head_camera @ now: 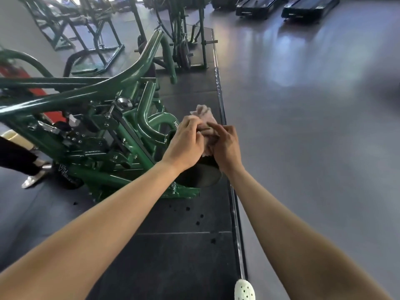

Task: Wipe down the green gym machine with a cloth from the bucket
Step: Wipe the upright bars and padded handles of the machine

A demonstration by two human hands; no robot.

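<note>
At the left edge of the frame another person's leg in black and a pale shoe stand on the dark mat. Beside them, the green gym machine fills the left half, its curved tubes sweeping up towards the upper middle.

My left arm comes in from the lower left corner, stretched long and nearly straight, and my left hand sits at the centre of the frame with the back facing up. Its fingers are curled tight onto the cloth. The cloth is pinkish and bunched, and its loose end sticks up just above my knuckles, near the machine's right end. Below both hands is the machine's round black pad.

My right arm enters from the lower right and angles inward. My right hand meets the left, its fingers bent round the lower part of the same cloth, forefinger laid across the top.

A white perforated shoe shows at the bottom edge. Grey floor spreads to the right, with black treadmills in the upper right.
</note>
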